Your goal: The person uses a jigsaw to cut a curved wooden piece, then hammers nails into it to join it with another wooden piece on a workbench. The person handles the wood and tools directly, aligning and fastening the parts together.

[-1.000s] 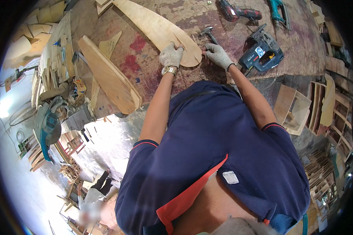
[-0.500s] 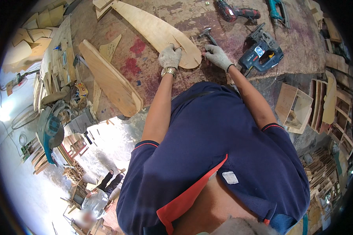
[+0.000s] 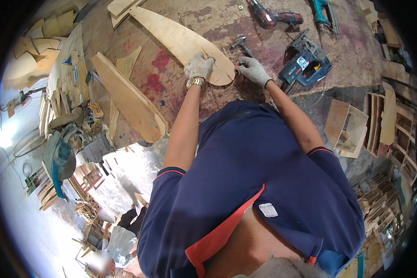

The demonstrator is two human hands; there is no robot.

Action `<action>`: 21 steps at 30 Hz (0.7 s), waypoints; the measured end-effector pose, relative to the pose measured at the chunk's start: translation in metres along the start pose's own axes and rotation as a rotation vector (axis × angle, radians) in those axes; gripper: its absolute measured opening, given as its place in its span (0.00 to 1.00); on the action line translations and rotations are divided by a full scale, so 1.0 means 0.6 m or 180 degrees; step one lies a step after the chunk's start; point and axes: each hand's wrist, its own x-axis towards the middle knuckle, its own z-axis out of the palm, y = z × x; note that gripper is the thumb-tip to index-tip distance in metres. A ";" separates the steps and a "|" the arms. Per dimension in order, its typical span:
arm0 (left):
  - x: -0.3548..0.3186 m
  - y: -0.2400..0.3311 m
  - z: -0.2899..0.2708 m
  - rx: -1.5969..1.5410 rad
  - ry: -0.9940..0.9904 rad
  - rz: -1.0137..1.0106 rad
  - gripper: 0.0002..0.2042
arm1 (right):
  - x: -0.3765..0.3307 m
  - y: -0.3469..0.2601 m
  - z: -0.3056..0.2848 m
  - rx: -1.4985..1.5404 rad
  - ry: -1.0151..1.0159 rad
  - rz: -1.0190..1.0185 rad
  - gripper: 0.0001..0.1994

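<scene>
A long, pale plywood piece (image 3: 176,34), wide and rounded at its near end, lies flat across the bench. My left hand (image 3: 198,68), in a white knitted glove with a wristwatch below it, rests on the wide part with its fingers curled; whatever may be in them is hidden. Just right of the rounded end is my right hand (image 3: 255,71), also gloved, its thumb and forefinger drawn together near the wood's edge. Anything between those fingertips is too small to name. A small hammer (image 3: 243,46) lies just beyond that hand.
A jigsaw (image 3: 306,65), a red-black cordless drill (image 3: 275,17) and a teal power tool (image 3: 323,16) lie to the right. A thick stacked wooden piece (image 3: 129,99) sits left on the worn bench (image 3: 356,60). A circular saw (image 3: 60,160) stands lower left, near another person (image 3: 123,241).
The view has shifted slightly. My right hand has turned a little, its fingertips lower beside the rounded end. My left hand stays on the plywood piece. The other person has shifted at lower left.
</scene>
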 end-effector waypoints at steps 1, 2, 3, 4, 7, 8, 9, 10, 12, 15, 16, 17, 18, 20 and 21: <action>-0.002 -0.002 -0.001 -0.0030 0.0024 0.0018 0.17 | 0.002 -0.002 0.002 -0.0031 0.0027 0.0003 0.09; -0.003 -0.001 0.000 -0.0072 -0.0005 0.0024 0.17 | 0.006 -0.005 0.003 -0.0141 0.0054 0.0164 0.09; -0.006 -0.005 -0.004 -0.0395 -0.0156 -0.0010 0.21 | 0.012 -0.010 0.002 -0.0178 0.0121 -0.0040 0.10; -0.006 -0.004 -0.005 -0.0354 -0.0135 -0.0032 0.23 | 0.021 -0.017 0.001 -0.0283 0.0188 -0.0090 0.10; -0.017 -0.005 -0.010 -0.0184 -0.0110 -0.0105 0.31 | 0.062 -0.047 -0.003 -0.0550 0.0445 -0.0340 0.13; -0.019 -0.005 -0.011 -0.0205 -0.0127 -0.0098 0.29 | 0.080 -0.057 -0.011 -0.0643 0.0659 -0.0702 0.13; -0.021 -0.006 -0.013 -0.0230 -0.0180 -0.0114 0.27 | 0.105 -0.068 -0.017 -0.0778 0.0943 -0.0622 0.14; -0.022 -0.007 -0.014 -0.0285 -0.0218 -0.0098 0.26 | 0.136 -0.080 -0.027 -0.0891 0.1204 -0.0607 0.15; -0.024 -0.015 -0.017 -0.0326 -0.0263 0.0101 0.22 | 0.197 -0.097 -0.043 -0.1454 0.1548 -0.0664 0.19; -0.030 -0.035 -0.016 -0.0670 -0.0390 0.0215 0.18 | 0.281 -0.106 -0.055 -0.2050 0.1643 -0.0836 0.22; -0.031 -0.041 -0.014 -0.0820 -0.0459 0.0203 0.16 | 0.302 -0.104 -0.055 -0.2243 0.1585 -0.0639 0.21; -0.032 -0.045 -0.012 -0.0882 -0.0374 0.0252 0.16 | 0.318 -0.100 -0.056 -0.2396 0.1575 -0.0829 0.20; -0.033 -0.048 -0.008 -0.0934 -0.0313 0.0271 0.15 | 0.332 -0.095 -0.057 -0.2557 0.1507 -0.0813 0.19; -0.037 -0.052 -0.003 -0.1025 -0.0253 0.0269 0.14 | 0.348 -0.083 -0.055 -0.2700 0.1502 -0.0886 0.18; -0.037 -0.053 -0.002 -0.1063 -0.0251 0.0254 0.14 | 0.351 -0.078 -0.057 -0.2680 0.1571 -0.0975 0.17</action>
